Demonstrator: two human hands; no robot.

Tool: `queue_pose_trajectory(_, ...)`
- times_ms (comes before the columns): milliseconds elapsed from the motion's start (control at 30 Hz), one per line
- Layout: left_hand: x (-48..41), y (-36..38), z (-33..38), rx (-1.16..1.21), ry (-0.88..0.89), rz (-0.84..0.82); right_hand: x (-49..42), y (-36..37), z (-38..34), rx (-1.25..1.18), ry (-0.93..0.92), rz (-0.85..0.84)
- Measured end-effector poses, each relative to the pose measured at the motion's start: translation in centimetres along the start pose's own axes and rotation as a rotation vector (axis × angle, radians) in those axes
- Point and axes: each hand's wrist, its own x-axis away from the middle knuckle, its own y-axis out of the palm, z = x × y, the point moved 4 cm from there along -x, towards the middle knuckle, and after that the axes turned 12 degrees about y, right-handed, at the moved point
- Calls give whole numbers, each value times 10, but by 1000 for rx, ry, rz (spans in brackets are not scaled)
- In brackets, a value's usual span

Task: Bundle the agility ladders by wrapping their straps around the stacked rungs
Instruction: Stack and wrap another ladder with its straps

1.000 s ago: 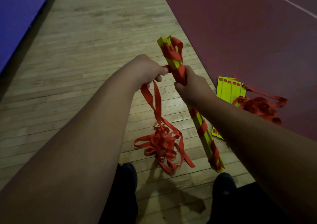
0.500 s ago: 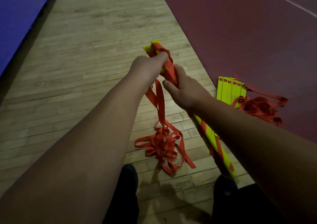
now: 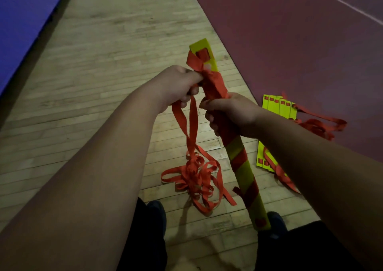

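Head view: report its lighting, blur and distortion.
Head view: dim, no glare; the wood floor planks bow from the wide lens; the left hand and wrapped strap beside it are smeared; the loose strap pile casts a soft shadow below it in frame.

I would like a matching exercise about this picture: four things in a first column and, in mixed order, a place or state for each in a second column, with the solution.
Column 1
1. left hand
2. right hand
3. loose strap heap
4. second ladder

Column 2
a. lies on the wooden floor, under the left hand
b. grips the middle of the wrapped rung stack
c. lies at the right, across the edge of the red floor, held by no hand
d. pinches the strap near the stack's upper end

Pairs: 1-d; 2-b; 3-a; 4-c
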Motion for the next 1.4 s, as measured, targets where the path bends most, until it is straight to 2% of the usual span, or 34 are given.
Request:
queue_pose_trajectory(167,1,4,-4,-118,-28,-22,-8,-9,7,183,-24,208)
queue_pose_trajectory(400,5,9,-5,-147,-26,-40,-3,-10,4,211,-32,206)
queue_pose_trajectory(600,4,2,0,-173,-56,55,-8,-6,-2,337,-69,417)
queue_pose_trajectory(767,2,1,-8,-107,-105,116,-11,0,2,493,-16,495)
queue_pose_trajectory(933,1,-2,-12,106,-139,145,-11,3,1,440,8,412)
queue_pose_trajectory(1067,4,1,-4,115,-88,101,-5,-2,-1,405,11,330)
queue_pose_trajectory(1300,5,1,8,243,45,-23,13,-7,-5,92,2,-76)
queue_pose_trajectory(1400,4,-2,5,185,46,11,10,0,-1,-28,35,-193)
